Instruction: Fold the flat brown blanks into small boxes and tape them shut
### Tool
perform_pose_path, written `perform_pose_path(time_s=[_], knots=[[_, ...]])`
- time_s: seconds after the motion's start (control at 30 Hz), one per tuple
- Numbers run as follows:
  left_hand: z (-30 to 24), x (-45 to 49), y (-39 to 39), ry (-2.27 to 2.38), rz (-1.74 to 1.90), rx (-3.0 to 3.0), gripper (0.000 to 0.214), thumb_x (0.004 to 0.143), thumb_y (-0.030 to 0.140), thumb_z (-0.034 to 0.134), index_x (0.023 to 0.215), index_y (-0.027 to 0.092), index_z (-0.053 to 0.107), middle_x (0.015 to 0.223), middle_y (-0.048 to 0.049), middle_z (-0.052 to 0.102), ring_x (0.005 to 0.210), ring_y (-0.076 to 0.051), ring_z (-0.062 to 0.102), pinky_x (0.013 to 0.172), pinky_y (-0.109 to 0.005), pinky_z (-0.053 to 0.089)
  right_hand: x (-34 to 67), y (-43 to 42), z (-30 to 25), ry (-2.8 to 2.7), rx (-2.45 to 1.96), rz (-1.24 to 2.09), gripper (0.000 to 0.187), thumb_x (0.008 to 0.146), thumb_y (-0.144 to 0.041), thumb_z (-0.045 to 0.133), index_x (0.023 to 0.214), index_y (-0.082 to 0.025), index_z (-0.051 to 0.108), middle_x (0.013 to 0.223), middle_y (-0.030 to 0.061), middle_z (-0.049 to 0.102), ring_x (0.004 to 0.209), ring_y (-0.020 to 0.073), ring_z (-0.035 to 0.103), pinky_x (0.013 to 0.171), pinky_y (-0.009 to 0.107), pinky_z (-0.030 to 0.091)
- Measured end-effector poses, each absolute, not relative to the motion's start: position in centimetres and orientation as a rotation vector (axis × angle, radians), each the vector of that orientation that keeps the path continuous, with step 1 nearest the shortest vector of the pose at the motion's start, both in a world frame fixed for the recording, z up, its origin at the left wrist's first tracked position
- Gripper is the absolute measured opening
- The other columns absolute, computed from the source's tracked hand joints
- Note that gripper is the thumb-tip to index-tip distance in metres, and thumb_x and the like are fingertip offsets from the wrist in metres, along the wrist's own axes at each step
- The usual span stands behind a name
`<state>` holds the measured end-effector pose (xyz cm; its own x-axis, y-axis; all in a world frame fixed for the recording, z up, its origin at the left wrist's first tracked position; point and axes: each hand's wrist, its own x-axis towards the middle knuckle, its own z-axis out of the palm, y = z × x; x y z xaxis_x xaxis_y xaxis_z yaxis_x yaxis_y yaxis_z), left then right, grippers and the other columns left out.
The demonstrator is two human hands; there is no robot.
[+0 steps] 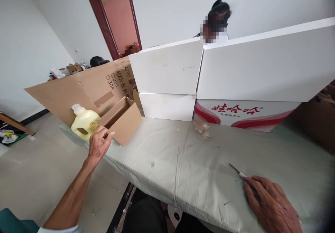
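My left hand [98, 143] grips the near left edge of a small open brown cardboard box [127, 123], thumb on one side and fingers curled over the other. Just beyond that hand stands a pale yellow jug [87, 119] with a handle and a whitish cap. At the right of the table, my right hand [270, 205] rests low over the cloth, closed around a small knife [242, 174]. The knife's thin metal blade points away to the left, and its dark handle is partly hidden under the fingers.
White boxes [167, 67] are stacked along the table's back, one with red printing [235, 112]. A printed cardboard sheet [91, 83] rises behind the jug. Tape scraps [202, 129] lie on the pale tablecloth [167, 149]. A person [218, 16] is behind the boxes.
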<state>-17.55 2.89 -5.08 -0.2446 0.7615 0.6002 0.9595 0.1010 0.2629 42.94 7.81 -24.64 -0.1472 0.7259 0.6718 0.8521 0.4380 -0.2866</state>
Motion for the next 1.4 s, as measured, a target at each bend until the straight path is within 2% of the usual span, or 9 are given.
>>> perform_pose_path(time_s=[0.2, 0.33, 0.5, 0.63, 0.73, 0.8, 0.9, 1.07, 1.4], knots=[[-5.9, -14.1, -2.8, -1.783, -1.208, -2.081, 0.025, 0.102, 0.033, 0.067, 0.079, 0.023, 0.061, 0.090, -0.0020, 0.062, 0.078, -0.017, 0.061, 0.065, -0.026, 0.051, 42.3, 8.0, -23.1, -1.989, -1.272, -0.266, 0.032, 0.108, -0.046, 0.050, 0.103, -0.029, 0.077, 0.100, 0.0163, 0.075, 0.093, 0.0376, 0.073, 0.087, 0.055, 0.062], [-5.6, -11.4, -3.6, -1.635, -1.206, -2.374, 0.015, 0.103, 0.028, 0.066, 0.089, 0.024, 0.071, 0.098, -0.0054, 0.069, 0.089, -0.020, 0.070, 0.076, -0.028, 0.059, 39.6, 8.0, -20.1, -1.982, -1.214, -0.014, 0.043, 0.107, -0.058, 0.057, 0.130, -0.025, 0.074, 0.121, 0.0173, 0.075, 0.115, 0.0379, 0.073, 0.103, 0.057, 0.060], [-5.4, -8.4, -3.0, -1.499, -1.109, -2.601, 0.022, 0.103, 0.026, 0.064, 0.082, 0.023, 0.071, 0.114, -0.0113, 0.073, 0.100, -0.023, 0.074, 0.083, -0.033, 0.062, 34.7, 7.5, -16.0, -2.072, -1.051, 0.604, 0.099, 0.095, -0.071, 0.077, 0.175, -0.039, 0.029, 0.175, 0.0136, 0.042, 0.158, 0.0420, 0.047, 0.125, 0.065, 0.048], [-6.2, -7.7, -3.0, -1.495, -1.140, -2.628, 0.012, 0.101, 0.025, 0.067, 0.107, 0.026, 0.077, 0.133, -0.0129, 0.071, 0.117, -0.028, 0.073, 0.094, -0.040, 0.064, 32.2, 8.5, -14.3, -2.148, -0.937, 0.758, 0.124, 0.085, -0.074, 0.087, 0.180, -0.040, 0.013, 0.183, 0.0148, 0.026, 0.167, 0.0461, 0.031, 0.131, 0.071, 0.036], [-7.2, -8.3, -3.1, -1.583, -1.281, -2.503, 0.061, 0.093, 0.027, 0.077, 0.151, 0.030, 0.061, 0.151, -0.0151, 0.062, 0.127, -0.032, 0.069, 0.100, -0.046, 0.066, 31.2, 10.0, -14.0, -2.164, -0.884, 0.786, 0.134, 0.080, -0.078, 0.089, 0.181, -0.039, 0.009, 0.184, 0.0162, 0.024, 0.166, 0.0474, 0.032, 0.131, 0.072, 0.034], [-7.9, -9.0, -2.9, -1.625, -1.371, -2.450, 0.084, 0.087, 0.028, 0.083, 0.163, 0.031, 0.048, 0.157, -0.0168, 0.056, 0.125, -0.032, 0.069, 0.095, -0.045, 0.068, 30.7, 11.0, -13.8, -2.167, -0.860, 0.808, 0.137, 0.078, -0.078, 0.090, 0.181, -0.038, 0.009, 0.184, 0.0174, 0.025, 0.166, 0.0472, 0.032, 0.131, 0.071, 0.033], [-8.5, -9.8, -1.9, -1.659, -1.418, -2.490, 0.097, 0.082, 0.030, 0.087, 0.167, 0.033, 0.041, 0.167, -0.0183, 0.047, 0.131, -0.034, 0.068, 0.094, -0.045, 0.068, 29.9, 11.9, -13.3, -2.169, -0.848, 0.869, 0.140, 0.077, -0.077, 0.091, 0.181, -0.035, 0.008, 0.183, 0.0194, 0.026, 0.168, 0.0470, 0.028, 0.133, 0.070, 0.030], [-7.6, -10.4, -0.4, -1.670, -1.207, -2.682, 0.083, 0.083, 0.027, 0.085, 0.159, 0.034, 0.052, 0.177, -0.0156, 0.038, 0.158, -0.041, 0.049, 0.107, -0.050, 0.065, 28.6, 11.8, -11.9, -2.150, -0.740, 1.001, 0.142, 0.077, -0.080, 0.089, 0.182, -0.030, 0.009, 0.183, 0.0178, 0.025, 0.168, 0.0449, 0.025, 0.135, 0.064, 0.030], [-6.9, -9.5, -0.1, -1.694, -1.104, -2.747, 0.084, 0.072, 0.027, 0.094, 0.149, 0.033, 0.060, 0.167, -0.0140, 0.045, 0.154, -0.040, 0.053, 0.113, -0.049, 0.061, 29.4, 10.0, -10.6, -2.169, -0.749, 0.961, 0.136, 0.079, -0.073, 0.092, 0.181, -0.030, 0.012, 0.178, 0.0186, 0.033, 0.164, 0.0448, 0.032, 0.133, 0.064, 0.033]])
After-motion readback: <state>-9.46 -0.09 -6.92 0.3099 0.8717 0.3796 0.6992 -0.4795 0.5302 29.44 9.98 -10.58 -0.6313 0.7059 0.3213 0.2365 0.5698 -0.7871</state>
